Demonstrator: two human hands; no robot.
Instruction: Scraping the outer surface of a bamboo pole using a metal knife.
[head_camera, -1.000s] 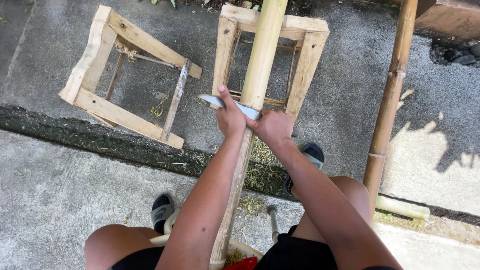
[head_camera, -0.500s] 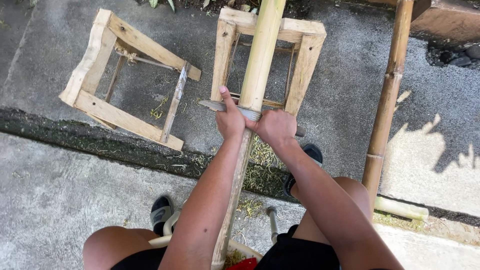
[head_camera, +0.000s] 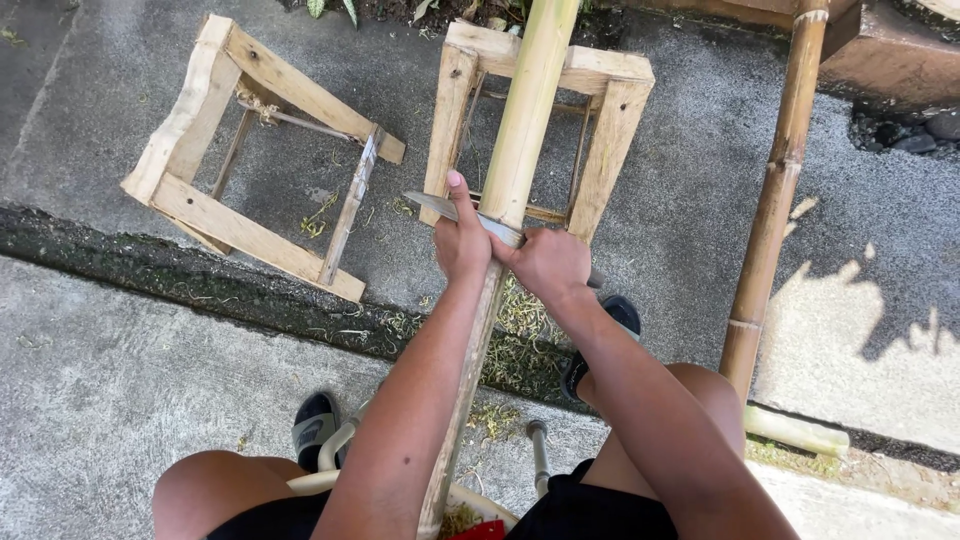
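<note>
Pole: bamboo pole (head_camera: 520, 110), pale green-yellow above the grips, peeled tan below; runs from lap up across wooden frame (head_camera: 610, 120).
Knife: blade (head_camera: 432, 204) lies crosswise on pole.
Left hand (head_camera: 462, 240): grip pressed on blade's spine, finger straight.
Right hand (head_camera: 548, 262): grip closed round knife handle, handle hidden.
Room: second frame (head_camera: 200, 190) well left, standing bamboo (head_camera: 775, 200) right; concrete between.
Cut off: pole top, bottom.

The bamboo pole (head_camera: 520, 120) runs off the top edge. The right hand (head_camera: 545, 262) hides the knife (head_camera: 430, 205) handle; the blade's middle lies behind the left hand (head_camera: 462, 238).
</note>
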